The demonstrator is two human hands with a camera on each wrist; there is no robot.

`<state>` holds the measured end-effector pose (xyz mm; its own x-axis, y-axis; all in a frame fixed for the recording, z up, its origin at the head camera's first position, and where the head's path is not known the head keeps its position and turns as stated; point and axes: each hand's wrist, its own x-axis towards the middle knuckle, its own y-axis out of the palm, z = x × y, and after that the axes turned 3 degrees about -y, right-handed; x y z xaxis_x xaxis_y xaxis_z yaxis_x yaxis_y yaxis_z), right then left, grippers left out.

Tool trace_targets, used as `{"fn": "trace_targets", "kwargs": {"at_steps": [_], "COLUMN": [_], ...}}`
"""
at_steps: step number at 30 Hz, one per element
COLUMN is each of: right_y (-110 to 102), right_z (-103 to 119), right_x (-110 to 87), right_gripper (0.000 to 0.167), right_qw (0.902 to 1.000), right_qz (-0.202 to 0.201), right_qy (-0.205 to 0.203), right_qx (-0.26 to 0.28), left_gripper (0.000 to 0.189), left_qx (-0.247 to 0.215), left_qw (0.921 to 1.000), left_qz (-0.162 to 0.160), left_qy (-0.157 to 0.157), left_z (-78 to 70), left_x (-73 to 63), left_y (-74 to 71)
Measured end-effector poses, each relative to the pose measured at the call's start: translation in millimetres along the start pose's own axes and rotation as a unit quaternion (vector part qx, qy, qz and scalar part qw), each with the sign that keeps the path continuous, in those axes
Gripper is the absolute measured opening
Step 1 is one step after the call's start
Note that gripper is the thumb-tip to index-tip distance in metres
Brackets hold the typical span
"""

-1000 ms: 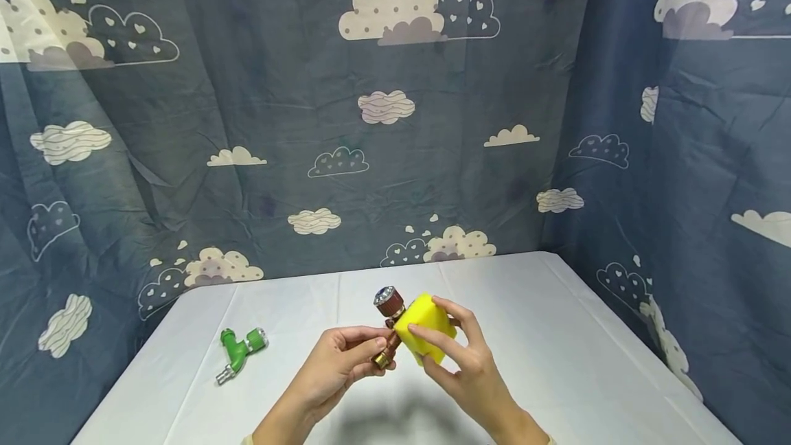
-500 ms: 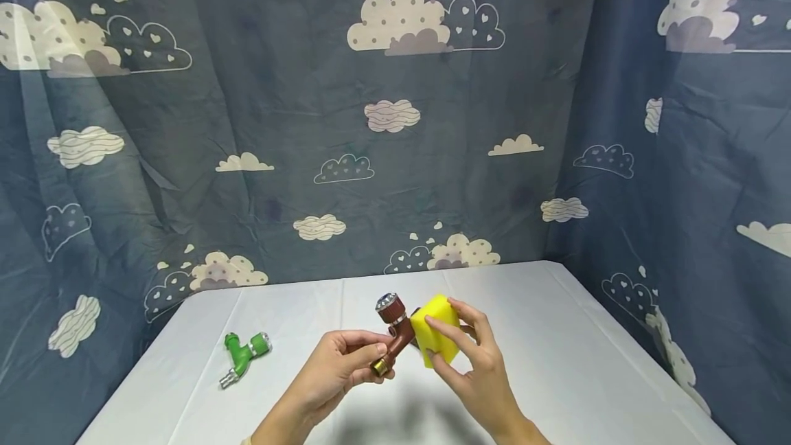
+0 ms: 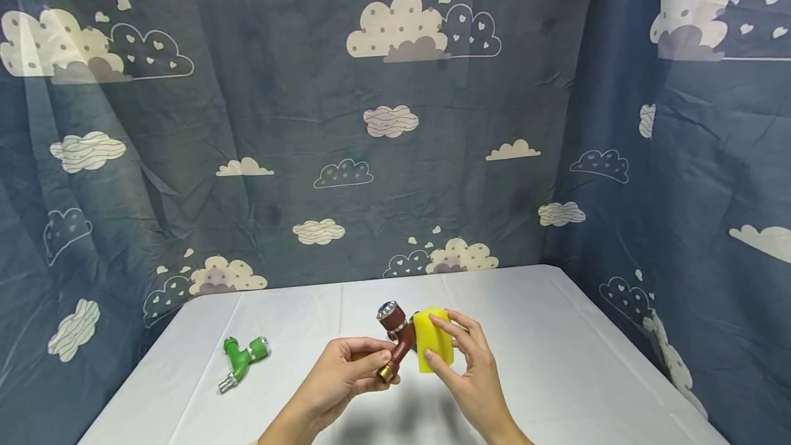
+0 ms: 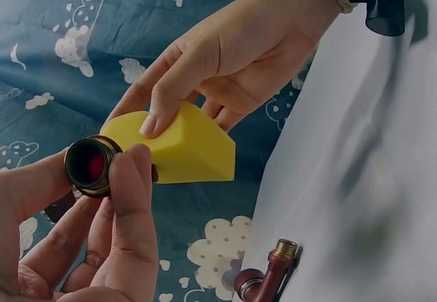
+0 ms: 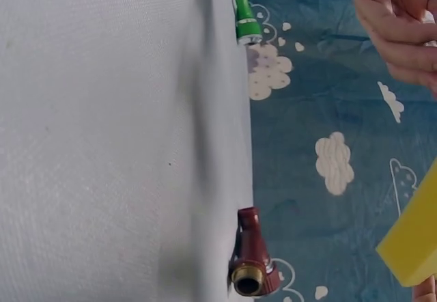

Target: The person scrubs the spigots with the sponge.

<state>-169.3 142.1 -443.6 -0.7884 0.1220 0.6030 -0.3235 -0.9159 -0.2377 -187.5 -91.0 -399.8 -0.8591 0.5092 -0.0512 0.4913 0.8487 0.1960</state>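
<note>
My left hand pinches a dark red faucet with a brass threaded end between thumb and fingers, raised over the table. Its round knob with a silvery cap points up and away. In my right hand, thumb and fingertips grip a yellow sponge right at the faucet's right side. The left wrist view shows the sponge just behind the faucet's open end. Part of the faucet's body is hidden by the sponge.
A green faucet with silvery ends lies on the white table, left of the hands. Another dark red faucet lies on the tabletop, also visible in the right wrist view. A blue cloud-patterned curtain encloses the back and sides.
The sponge has turned more upright and slid off the faucet's middle, uncovering more of its body. Both hands keep their grips. The head view has shifted slightly.
</note>
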Motion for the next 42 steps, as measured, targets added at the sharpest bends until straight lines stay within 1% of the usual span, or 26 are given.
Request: {"fn": "trace_targets", "kwargs": {"at_steps": [2, 5, 10, 14, 16, 19, 22, 27, 30, 34, 37, 42], "right_y": [0, -1, 1, 4, 6, 8, 9, 8, 7, 7, 8, 9], "right_z": [-1, -1, 1, 2, 3, 4, 5, 8, 8, 6, 5, 3], "right_x": [-0.6, -2.3, -3.9, -6.9, -9.6, -13.5, -16.0, -15.6, -15.0, -14.3, -13.7, -12.6], "right_gripper": [0.051, 0.051, 0.051, 0.052, 0.053, 0.053, 0.054, 0.054, 0.054, 0.057, 0.06, 0.064], "right_qw": [1.0, 1.0, 0.9998, 0.9985, 0.9969, 0.9927, 0.9882, 0.9849, 0.9837, 0.975, 0.9633, 0.9478], "right_qz": [0.001, 0.002, -0.003, 0.0, 0.009, 0.027, 0.041, 0.046, 0.054, 0.069, 0.075, 0.084], "right_qy": [-0.001, -0.004, -0.02, -0.053, -0.076, -0.114, -0.143, -0.163, -0.17, -0.211, -0.257, -0.306], "right_qx": [0.003, -0.001, -0.001, -0.011, -0.017, -0.03, -0.038, -0.037, -0.022, 0.004, 0.014, 0.029], "left_gripper": [0.037, 0.035, 0.034, 0.035, 0.035, 0.034, 0.032, 0.033, 0.036, 0.037, 0.037, 0.037], "left_qx": [0.002, 0.006, 0.008, 0.001, -0.004, -0.008, -0.012, -0.027, -0.031, -0.038, -0.041, -0.047], "left_qw": [1.0, 1.0, 1.0, 0.9999, 0.9997, 0.999, 0.9985, 0.9983, 0.9978, 0.9964, 0.9955, 0.9941], "left_qz": [0.002, 0.0, -0.003, -0.012, -0.022, -0.04, -0.051, -0.048, -0.054, -0.072, -0.082, -0.093], "left_qy": [0.004, 0.001, 0.003, 0.011, 0.013, 0.016, 0.017, 0.019, 0.02, 0.021, 0.024, 0.03], "left_z": [1.5, 4.0, 6.3, 7.8, 8.1, 7.9, 7.2, 6.5, 5.2, 4.0, 4.0, 4.0], "left_x": [0.8, 2.6, 3.0, 3.4, 4.2, 5.0, 4.6, 4.2, 4.6, 5.0, 5.0, 5.1], "left_y": [0.7, 2.4, 2.9, 3.2, 3.6, 3.8, 4.3, 5.1, 6.8, 8.9, 9.6, 8.3]}}
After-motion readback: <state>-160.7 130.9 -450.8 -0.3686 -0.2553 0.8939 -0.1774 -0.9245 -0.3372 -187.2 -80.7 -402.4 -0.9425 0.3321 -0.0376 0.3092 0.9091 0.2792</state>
